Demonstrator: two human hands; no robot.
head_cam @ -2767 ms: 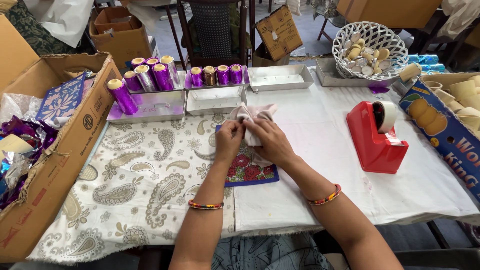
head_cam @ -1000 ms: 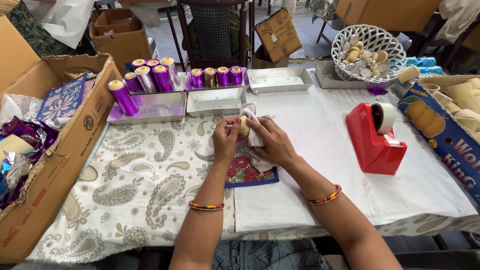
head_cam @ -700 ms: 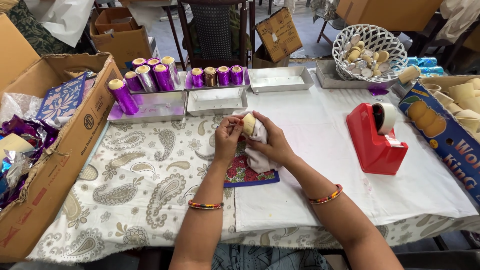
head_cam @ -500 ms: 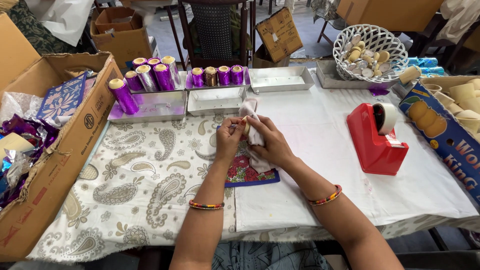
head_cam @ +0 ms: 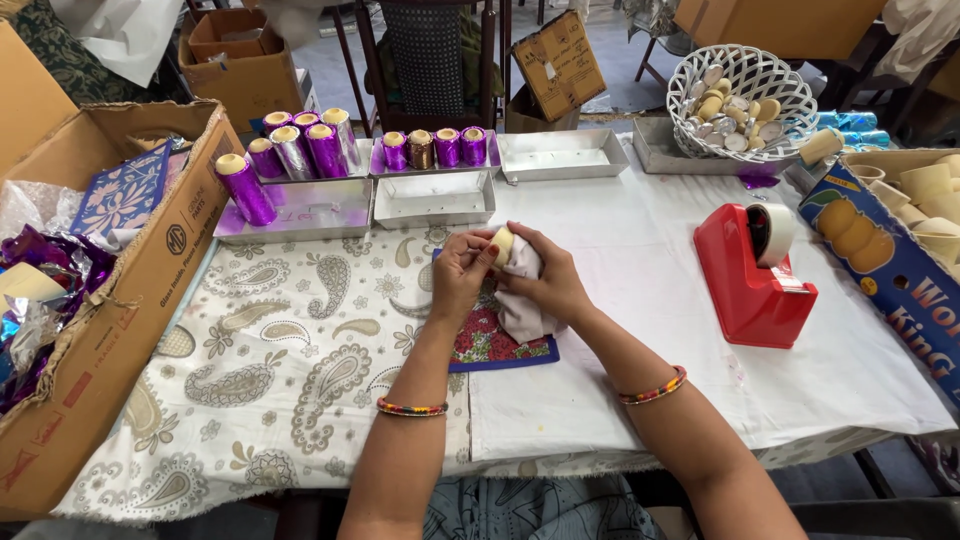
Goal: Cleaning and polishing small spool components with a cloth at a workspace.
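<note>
While both hands meet over the middle of the table, the left hand (head_cam: 462,277) pinches the end of a small cream-coloured cylinder (head_cam: 502,245) between thumb and fingertips, fingers curled close rather than spread, seemingly to keep it from turning. The right hand (head_cam: 548,283) is cupped around a pale cloth or tissue (head_cam: 522,300) bunched against the cylinder's side, fingers closed on the fabric, which hangs down toward a red and blue patterned mat (head_cam: 492,340) lying just under the hands. Holding the piece raised off the mat lets both hands reach around it. At about 11 o'clock from the hands stand purple foil-wrapped cylinders (head_cam: 300,150) upright in steel trays (head_cam: 300,212). At 3 o'clock sits a red tape dispenser (head_cam: 752,275), and at 1 o'clock a white wire basket (head_cam: 742,85) of small pieces
</note>
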